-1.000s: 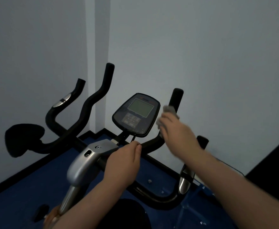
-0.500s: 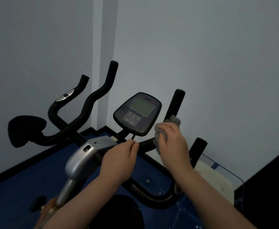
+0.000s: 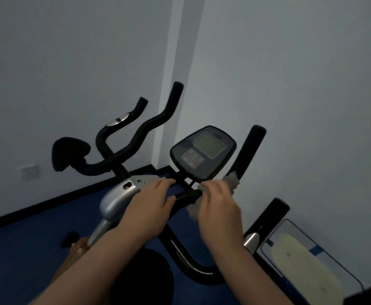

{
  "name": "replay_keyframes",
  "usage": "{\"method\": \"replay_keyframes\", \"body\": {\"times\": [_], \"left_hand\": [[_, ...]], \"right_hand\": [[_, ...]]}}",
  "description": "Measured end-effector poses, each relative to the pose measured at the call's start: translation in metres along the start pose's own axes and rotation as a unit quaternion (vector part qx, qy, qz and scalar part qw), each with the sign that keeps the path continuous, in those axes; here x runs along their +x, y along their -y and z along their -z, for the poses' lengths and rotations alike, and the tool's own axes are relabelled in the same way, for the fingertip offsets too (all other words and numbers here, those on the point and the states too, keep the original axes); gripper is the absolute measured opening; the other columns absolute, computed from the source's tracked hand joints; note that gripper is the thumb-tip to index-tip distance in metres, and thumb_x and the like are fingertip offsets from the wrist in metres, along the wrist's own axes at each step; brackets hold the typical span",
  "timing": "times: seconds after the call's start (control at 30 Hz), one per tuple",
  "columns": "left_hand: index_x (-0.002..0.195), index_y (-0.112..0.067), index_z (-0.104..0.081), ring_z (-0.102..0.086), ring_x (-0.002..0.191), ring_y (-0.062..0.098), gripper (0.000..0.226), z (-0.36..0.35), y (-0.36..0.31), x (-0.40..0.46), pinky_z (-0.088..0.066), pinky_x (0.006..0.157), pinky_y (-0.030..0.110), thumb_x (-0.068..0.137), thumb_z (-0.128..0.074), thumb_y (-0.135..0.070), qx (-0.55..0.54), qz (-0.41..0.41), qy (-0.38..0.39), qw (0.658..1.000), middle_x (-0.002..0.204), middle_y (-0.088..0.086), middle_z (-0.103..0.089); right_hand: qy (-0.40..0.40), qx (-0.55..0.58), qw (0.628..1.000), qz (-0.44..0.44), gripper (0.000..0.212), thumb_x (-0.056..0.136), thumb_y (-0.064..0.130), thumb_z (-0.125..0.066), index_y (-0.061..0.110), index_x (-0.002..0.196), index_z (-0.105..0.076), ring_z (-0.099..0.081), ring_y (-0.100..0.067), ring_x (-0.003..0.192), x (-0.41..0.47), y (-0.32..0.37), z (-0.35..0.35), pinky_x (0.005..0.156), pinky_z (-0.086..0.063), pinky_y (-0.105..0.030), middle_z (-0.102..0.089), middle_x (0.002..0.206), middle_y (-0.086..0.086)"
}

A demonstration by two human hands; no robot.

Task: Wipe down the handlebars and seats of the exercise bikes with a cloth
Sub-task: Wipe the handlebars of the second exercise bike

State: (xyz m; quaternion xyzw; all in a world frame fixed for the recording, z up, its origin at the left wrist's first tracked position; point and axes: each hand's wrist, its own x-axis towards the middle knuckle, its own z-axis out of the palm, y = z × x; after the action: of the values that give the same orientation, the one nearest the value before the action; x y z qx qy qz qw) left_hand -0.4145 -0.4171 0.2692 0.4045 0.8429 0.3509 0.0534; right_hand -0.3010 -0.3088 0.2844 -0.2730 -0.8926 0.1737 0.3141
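Observation:
An exercise bike with black handlebars [image 3: 249, 150] stands in front of me, its console [image 3: 203, 151] in the middle. My right hand [image 3: 221, 205] grips a grey fluffy cloth [image 3: 232, 179] wrapped round the lower part of the right handlebar, just below the console. My left hand [image 3: 150, 205] rests on the bar beside the silver stem housing [image 3: 116, 197], fingers curled over it. The left handlebar [image 3: 151, 124] rises free toward the wall corner. The black seat [image 3: 142, 278] shows below between my forearms.
Walls stand close behind and to the right, meeting in a corner. The floor [image 3: 26, 249] is blue with a dark skirting. A glass-edged panel with a pale pad [image 3: 301, 260] lies at the lower right. A wall socket [image 3: 29, 171] sits at the left.
My right hand has slid the cloth down the right handlebar from near its upper end to its base beside the console stem. My left hand has stayed on the bar.

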Motion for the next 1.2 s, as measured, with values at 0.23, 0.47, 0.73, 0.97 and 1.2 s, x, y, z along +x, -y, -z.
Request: {"method": "replay_keyframes", "body": {"times": [0.23,0.47,0.73,0.97,1.2], "left_hand": [[0.127,-0.022,-0.055,-0.052,0.108,0.009,0.030,0.001,0.002,-0.049,-0.036,0.088,0.021,0.097,-0.050,-0.021,0.065,0.047,-0.141,0.987,0.121,-0.009,-0.056],[0.105,-0.020,-0.066,-0.063,0.083,0.011,0.021,-0.002,-0.002,-0.055,-0.040,0.067,0.020,0.087,-0.063,-0.011,0.098,0.074,-0.175,0.977,0.097,-0.007,-0.066],[0.118,-0.025,-0.062,-0.059,0.093,0.008,0.025,-0.002,-0.005,-0.057,-0.034,0.072,0.017,0.097,-0.046,-0.025,0.099,0.102,-0.184,0.973,0.112,-0.012,-0.062],[0.117,-0.030,-0.058,-0.056,0.088,0.003,0.025,0.000,-0.005,-0.058,-0.045,0.073,0.022,0.098,-0.041,-0.032,0.071,0.102,-0.166,0.978,0.111,-0.016,-0.057],[0.116,-0.027,-0.059,-0.057,0.092,0.006,0.025,0.001,-0.004,-0.059,-0.044,0.074,0.023,0.098,-0.041,-0.029,0.070,0.096,-0.159,0.980,0.112,-0.013,-0.058]], "right_hand": [[0.121,0.118,0.984,0.065,0.031,0.096,0.018,-0.056,0.025,0.125,-0.062,-0.052,-0.003,0.107,0.047,-0.012,0.050,0.093,-0.041,-0.017,-0.056,0.121,0.011],[0.026,0.000,0.998,0.053,0.045,0.093,0.030,-0.061,0.015,0.135,-0.053,-0.045,-0.004,0.102,0.015,-0.033,0.031,0.088,-0.039,-0.022,-0.030,0.147,0.003],[0.196,0.068,0.965,0.159,0.034,0.092,0.022,-0.063,0.028,0.125,-0.062,-0.053,0.003,0.098,0.028,-0.006,0.025,0.086,-0.035,-0.003,-0.053,0.119,0.012],[0.118,-0.031,0.992,0.037,0.037,0.091,0.035,-0.062,0.022,0.126,-0.063,-0.037,-0.024,0.132,0.035,-0.022,0.041,0.101,-0.032,-0.029,-0.026,0.155,-0.007],[0.113,0.024,0.983,0.140,0.043,0.091,0.023,-0.064,0.033,0.132,-0.054,-0.052,-0.014,0.099,0.012,-0.004,0.014,0.075,-0.035,-0.022,-0.061,0.111,0.004]]}}
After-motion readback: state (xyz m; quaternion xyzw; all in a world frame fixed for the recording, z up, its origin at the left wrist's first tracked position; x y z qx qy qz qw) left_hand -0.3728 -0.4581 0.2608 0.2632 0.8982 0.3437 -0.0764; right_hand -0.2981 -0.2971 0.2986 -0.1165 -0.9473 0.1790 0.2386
